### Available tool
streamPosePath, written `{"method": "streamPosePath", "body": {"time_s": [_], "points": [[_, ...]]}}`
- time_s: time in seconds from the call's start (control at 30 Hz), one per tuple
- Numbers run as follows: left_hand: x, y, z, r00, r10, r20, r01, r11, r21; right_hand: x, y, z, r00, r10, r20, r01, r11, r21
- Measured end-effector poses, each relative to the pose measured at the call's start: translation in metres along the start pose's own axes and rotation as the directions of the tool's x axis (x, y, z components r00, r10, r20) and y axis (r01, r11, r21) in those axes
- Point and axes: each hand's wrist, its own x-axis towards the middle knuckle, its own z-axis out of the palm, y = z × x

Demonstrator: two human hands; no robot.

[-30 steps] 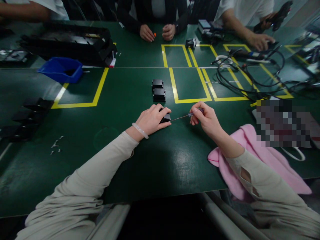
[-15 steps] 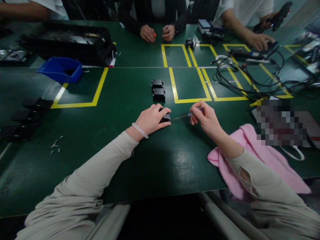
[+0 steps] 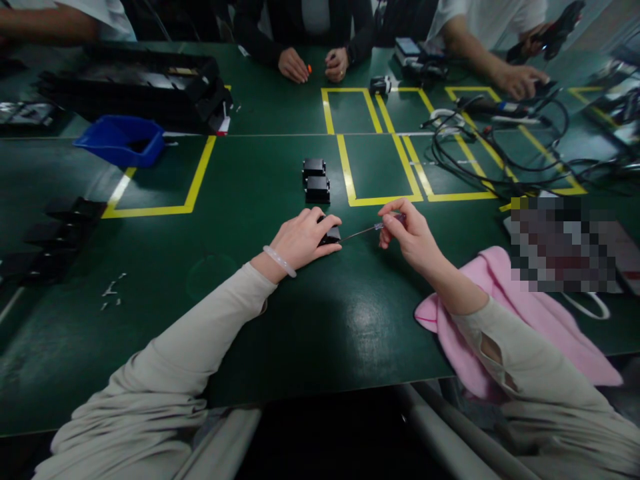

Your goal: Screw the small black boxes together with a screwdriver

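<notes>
Across a glossy green tabletop (image 3: pixel 235 313) marked with yellow tape (image 3: pixel 385 201), holds a small black block (image 3: pixel 332 235) clamped beneath the left hand (image 3: pixel 301 237) — fingers over the top, thumb along the near edge, likely to pin it down against sideways push. Pinches a slim tool (image 3: pixel 359 233) by its handle in the right hand (image 3: pixel 410 233), slanting the shaft low toward the block's right end, perhaps for a clear line; cannot tell about contact between tip and block. Just beyond the left hand, two similar blocks (image 3: pixel 317 189) in a line, probably set so for easy reach. Hard, boxy and dark, with glinting edges — then thin metal-looking shaft, translucent handle. Under the right sleeve (image 3: pixel 540 373), soft pink cloth (image 3: pixel 500 280); farther left, smooth blue bin (image 3: pixel 115 141).
</notes>
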Motion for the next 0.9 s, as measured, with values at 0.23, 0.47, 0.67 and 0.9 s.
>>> {"method": "streamPosePath", "body": {"time_s": [0.23,0.47,0.67,0.9], "points": [[0.0,0.0002,0.0016,1.0,-0.006,-0.008,0.006,1.0,0.005,0.0004,0.0002,-0.0007,1.0,0.025,0.003,-0.024,0.999,-0.03],[-0.0003,-0.0007,0.0021,1.0,0.0,-0.014,0.0,1.0,0.006,-0.0001,-0.0004,-0.0012,1.0,-0.001,0.017,0.001,1.0,-0.012],[-0.0001,-0.0005,0.0019,1.0,0.0,-0.017,0.0,1.0,0.002,0.0005,0.0008,-0.001,1.0,0.006,0.005,-0.006,1.0,-0.025],[-0.0001,-0.0013,0.0022,1.0,0.004,-0.02,-0.004,1.0,-0.008,0.0,-0.0022,-0.0006,1.0,0.005,0.006,-0.004,1.0,-0.021]]}}
